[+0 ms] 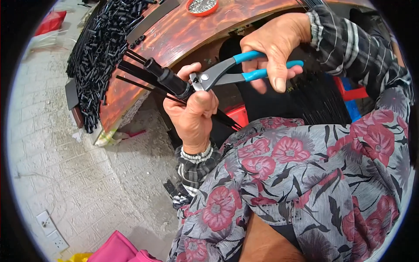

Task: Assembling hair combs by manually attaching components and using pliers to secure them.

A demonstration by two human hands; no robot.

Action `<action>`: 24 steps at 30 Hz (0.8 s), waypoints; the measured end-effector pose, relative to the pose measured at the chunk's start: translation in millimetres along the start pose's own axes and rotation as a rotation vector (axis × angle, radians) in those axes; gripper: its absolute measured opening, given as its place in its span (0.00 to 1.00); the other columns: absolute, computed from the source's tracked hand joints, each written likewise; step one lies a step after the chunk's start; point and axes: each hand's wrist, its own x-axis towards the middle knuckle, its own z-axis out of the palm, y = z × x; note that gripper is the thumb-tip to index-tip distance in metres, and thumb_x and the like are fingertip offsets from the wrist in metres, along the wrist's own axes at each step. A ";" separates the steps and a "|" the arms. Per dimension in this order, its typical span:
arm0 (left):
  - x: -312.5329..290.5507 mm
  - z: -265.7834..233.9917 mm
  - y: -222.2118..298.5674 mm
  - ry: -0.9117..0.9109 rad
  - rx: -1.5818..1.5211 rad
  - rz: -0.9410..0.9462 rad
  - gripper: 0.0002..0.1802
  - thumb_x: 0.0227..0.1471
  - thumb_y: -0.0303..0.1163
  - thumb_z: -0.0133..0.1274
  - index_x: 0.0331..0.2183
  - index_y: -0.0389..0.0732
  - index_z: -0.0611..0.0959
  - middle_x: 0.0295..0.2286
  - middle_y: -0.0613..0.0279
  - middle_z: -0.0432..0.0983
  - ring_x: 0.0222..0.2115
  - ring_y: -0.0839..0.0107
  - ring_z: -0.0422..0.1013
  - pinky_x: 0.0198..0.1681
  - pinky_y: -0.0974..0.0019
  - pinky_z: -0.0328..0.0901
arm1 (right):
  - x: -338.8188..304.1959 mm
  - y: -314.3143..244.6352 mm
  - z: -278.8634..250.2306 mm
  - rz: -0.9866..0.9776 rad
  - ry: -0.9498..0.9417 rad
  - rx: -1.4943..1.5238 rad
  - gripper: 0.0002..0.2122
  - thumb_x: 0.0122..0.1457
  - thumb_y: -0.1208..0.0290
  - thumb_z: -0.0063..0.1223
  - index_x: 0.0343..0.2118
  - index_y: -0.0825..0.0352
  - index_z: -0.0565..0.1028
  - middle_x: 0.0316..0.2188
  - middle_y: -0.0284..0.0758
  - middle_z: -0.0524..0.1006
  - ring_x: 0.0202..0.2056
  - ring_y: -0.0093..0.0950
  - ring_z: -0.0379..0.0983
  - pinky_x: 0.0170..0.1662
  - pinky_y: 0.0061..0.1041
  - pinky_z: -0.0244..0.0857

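My left hand point(194, 115) grips a black plastic tube fitting point(168, 78) together with a few thin black strips point(131, 72) that stick out to the left and behind the hand. My right hand point(273, 46) holds pliers point(227, 72) by their blue handles. The grey metal jaws of the pliers meet the end of the black fitting, right above my left thumb. Both hands work above my lap, in front of a reddish-brown wooden tabletop point(192, 30).
A heap of several short black tubes point(102, 48) covers the table's left part. A red round lid with small metal pieces point(202, 6) sits at the far edge. Bundled black strips point(314, 94) lie beside a red crate point(238, 114). A white power strip point(51, 229) lies on the tiled floor.
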 end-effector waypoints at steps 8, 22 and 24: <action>3.7 -2.3 3.0 -0.007 0.232 0.009 0.31 0.45 0.46 0.53 0.44 0.33 0.65 0.08 0.71 0.53 0.07 0.80 0.50 0.12 0.75 0.47 | 3.6 11.0 38.2 -0.222 0.906 -0.880 0.13 0.36 0.75 0.50 0.27 0.69 0.63 0.13 0.42 0.67 0.21 0.42 0.67 0.24 0.36 0.58; 19.7 -11.4 1.3 0.187 0.032 -0.153 0.47 0.43 0.71 0.22 0.36 0.35 0.73 0.05 0.71 0.53 0.05 0.80 0.48 0.09 0.75 0.45 | 40.1 27.1 40.3 -0.307 1.350 -1.184 0.33 0.44 0.72 0.55 0.55 0.63 0.54 0.33 0.38 0.62 0.36 0.34 0.60 0.39 0.32 0.53; 20.0 -10.8 -1.0 0.196 0.038 -0.152 0.46 0.43 0.71 0.22 0.36 0.36 0.73 0.05 0.71 0.53 0.05 0.80 0.48 0.09 0.75 0.45 | 42.7 27.9 41.2 -0.256 1.405 -1.211 0.32 0.44 0.71 0.55 0.54 0.62 0.55 0.32 0.38 0.63 0.36 0.34 0.61 0.38 0.32 0.53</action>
